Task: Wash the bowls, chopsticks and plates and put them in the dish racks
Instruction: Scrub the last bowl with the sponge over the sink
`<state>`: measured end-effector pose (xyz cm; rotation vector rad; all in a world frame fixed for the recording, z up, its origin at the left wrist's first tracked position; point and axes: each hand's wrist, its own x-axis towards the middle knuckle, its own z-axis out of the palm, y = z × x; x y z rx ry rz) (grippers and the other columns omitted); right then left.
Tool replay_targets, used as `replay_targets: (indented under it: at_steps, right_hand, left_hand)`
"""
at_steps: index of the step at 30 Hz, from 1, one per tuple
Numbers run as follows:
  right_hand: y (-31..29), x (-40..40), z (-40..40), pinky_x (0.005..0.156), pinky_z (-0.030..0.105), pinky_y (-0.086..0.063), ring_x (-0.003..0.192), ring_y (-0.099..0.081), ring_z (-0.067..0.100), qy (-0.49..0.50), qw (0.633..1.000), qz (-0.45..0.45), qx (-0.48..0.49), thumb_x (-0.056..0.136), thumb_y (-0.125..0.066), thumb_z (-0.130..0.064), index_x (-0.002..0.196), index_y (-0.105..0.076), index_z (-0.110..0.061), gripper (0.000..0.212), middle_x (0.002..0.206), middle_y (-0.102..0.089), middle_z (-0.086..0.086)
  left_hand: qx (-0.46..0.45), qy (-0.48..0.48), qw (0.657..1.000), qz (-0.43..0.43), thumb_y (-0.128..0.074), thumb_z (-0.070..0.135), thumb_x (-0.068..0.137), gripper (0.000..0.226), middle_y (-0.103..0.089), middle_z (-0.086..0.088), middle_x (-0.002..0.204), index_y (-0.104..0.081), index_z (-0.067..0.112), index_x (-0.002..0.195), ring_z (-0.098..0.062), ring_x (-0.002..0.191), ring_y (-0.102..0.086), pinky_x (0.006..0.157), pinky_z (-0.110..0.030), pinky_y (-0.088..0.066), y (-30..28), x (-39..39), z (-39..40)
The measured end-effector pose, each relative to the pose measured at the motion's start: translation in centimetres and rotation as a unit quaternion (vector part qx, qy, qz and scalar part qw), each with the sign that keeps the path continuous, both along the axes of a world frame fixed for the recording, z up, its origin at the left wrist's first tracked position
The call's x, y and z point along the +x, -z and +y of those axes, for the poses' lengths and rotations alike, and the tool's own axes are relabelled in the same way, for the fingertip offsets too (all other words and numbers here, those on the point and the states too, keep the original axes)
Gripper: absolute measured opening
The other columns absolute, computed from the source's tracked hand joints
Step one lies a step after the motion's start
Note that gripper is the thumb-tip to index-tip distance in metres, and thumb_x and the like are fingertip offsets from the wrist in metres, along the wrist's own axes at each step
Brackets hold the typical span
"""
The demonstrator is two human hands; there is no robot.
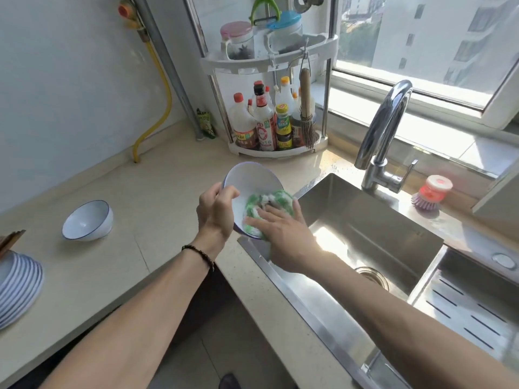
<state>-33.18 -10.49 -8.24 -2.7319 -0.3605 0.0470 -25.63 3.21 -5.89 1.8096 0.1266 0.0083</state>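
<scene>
Right hand [283, 234] presses green-white sponge [266, 203] into white bowl [247, 181].

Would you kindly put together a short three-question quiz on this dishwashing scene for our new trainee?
1. True or false: the faucet is running water into the sink.
2. Which hand presses the green-and-white sponge into the held bowl? A) left B) right
3. Fill in: the second bowl lies tilted on the ____, away from the stacked plates.

Key
1. False; no stream is visible.
2. B; the right hand presses it, while the left hand has its grip on the rim.
3. Countertop.
</scene>
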Motion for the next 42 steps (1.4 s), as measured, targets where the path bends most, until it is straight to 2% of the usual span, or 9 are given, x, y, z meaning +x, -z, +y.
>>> replay_targets:
  at_steps: [3, 8, 14, 18, 26, 33, 36, 38, 42]
  right_hand:
    - [0.1, -0.4, 1.4, 0.120, 0.047, 0.010, 0.139, -0.041, 0.014, 0.010, 0.991, 0.040, 0.129, 0.095, -0.049, -0.006, 0.149, -0.039, -0.036, 0.063, 0.144, -0.053, -0.010]
    - [1.8, -0.4, -1.8, 0.117, 0.058, 0.017, 0.135, -0.052, 0.018, -0.043, 0.994, -0.094, -0.025, 0.096, -0.064, -0.032, 0.142, -0.052, -0.034, 0.048, 0.132, -0.066, -0.005]
    - [1.2, 0.5, 0.9, 0.120, 0.064, -0.010, 0.078, -0.071, 0.027, 0.033, 0.986, -0.161, -0.032, 0.076, -0.069, -0.008, 0.096, -0.066, -0.023, 0.025, 0.071, -0.067, -0.003]
    - [0.3, -0.2, 2.4, 0.121, 0.054, 0.007, 0.128, -0.054, 0.023, -0.001, 0.995, 0.030, 0.093, 0.092, -0.057, -0.011, 0.152, -0.035, -0.033, 0.068, 0.135, -0.063, -0.002]
    - [-0.6, 2.3, -1.8, 0.119, 0.055, 0.016, 0.155, 0.002, 0.016, -0.063, 0.976, 0.030, -0.207, 0.095, -0.057, -0.020, 0.160, 0.005, -0.027, 0.090, 0.169, -0.002, 0.001]
    - [0.1, 1.1, 1.0, 0.116, 0.029, -0.017, 0.133, -0.036, 0.013, -0.097, 0.969, 0.150, 0.172, 0.072, -0.039, 0.010, 0.154, -0.021, -0.043, 0.100, 0.147, -0.039, -0.017]
    - [0.3, 0.7, -1.0, 0.115, 0.031, -0.024, 0.141, -0.034, 0.018, -0.146, 0.983, 0.104, 0.042, 0.081, -0.044, 0.011, 0.157, -0.021, -0.039, 0.095, 0.159, -0.033, -0.011]
    - [0.2, 1.4, -2.4, 0.125, 0.036, 0.002, 0.154, -0.012, 0.020, -0.200, 0.972, 0.007, -0.126, 0.090, -0.051, 0.003, 0.160, -0.013, -0.031, 0.087, 0.167, -0.015, -0.002]
    - [-0.2, 2.7, -3.7, 0.114, 0.036, 0.023, 0.154, 0.009, 0.022, -0.222, 0.937, -0.091, -0.253, 0.099, -0.053, -0.017, 0.160, 0.003, -0.025, 0.083, 0.168, 0.008, 0.001]
  left_hand:
    - [-0.016, -0.017, 1.000, 0.021, -0.055, 0.037, 0.060, 0.020, -0.045, 0.000, 0.068, -0.044, 0.021, 0.056, -0.023, 0.071, -0.043, 0.067, -0.039, -0.033, -0.1, -0.2, 0.0]
    - [0.028, 0.119, 0.972, 0.199, -0.060, 0.047, 0.072, 0.049, -0.067, -0.015, 0.098, -0.067, 0.013, 0.107, -0.031, 0.079, -0.067, 0.063, -0.036, -0.057, -1.6, 0.7, 1.5]
    - [-0.149, -0.001, 0.983, 0.109, -0.063, 0.032, 0.077, 0.032, -0.065, -0.007, 0.108, -0.058, 0.025, 0.107, -0.024, 0.089, -0.062, 0.072, -0.034, -0.050, 1.8, -2.6, -0.6]
    - [-0.121, -0.001, 0.992, 0.042, -0.062, 0.042, 0.075, 0.043, -0.068, -0.010, 0.113, -0.066, 0.020, 0.112, -0.032, 0.104, -0.065, 0.088, -0.047, -0.055, 1.3, -1.3, 0.0]
    - [-0.001, 0.085, 0.996, 0.037, -0.058, 0.041, 0.065, 0.018, -0.066, 0.002, 0.075, -0.072, 0.034, 0.074, -0.033, 0.083, -0.064, 0.070, -0.048, -0.053, 0.0, 0.1, 0.6]
    - [0.047, 0.092, 0.994, 0.022, -0.061, 0.055, 0.066, 0.036, -0.073, 0.003, 0.084, -0.076, 0.028, 0.085, -0.029, 0.094, -0.069, 0.081, -0.041, -0.052, 0.0, 1.1, 0.9]
    - [0.057, 0.145, 0.982, 0.109, -0.065, 0.050, 0.065, 0.036, -0.071, -0.007, 0.082, -0.075, 0.021, 0.085, -0.031, 0.076, -0.069, 0.060, -0.033, -0.050, -0.5, 1.6, 2.3]
    - [0.056, 0.187, 0.965, 0.177, -0.066, 0.048, 0.063, 0.047, -0.071, -0.017, 0.090, -0.074, 0.015, 0.096, -0.033, 0.074, -0.068, 0.054, -0.032, -0.050, -0.3, 1.8, 2.9]
    - [0.024, 0.257, 0.935, 0.242, -0.067, 0.047, 0.059, 0.066, -0.070, -0.026, 0.114, -0.073, 0.013, 0.116, -0.047, 0.104, -0.067, 0.088, -0.058, -0.051, 0.1, 1.7, 3.1]
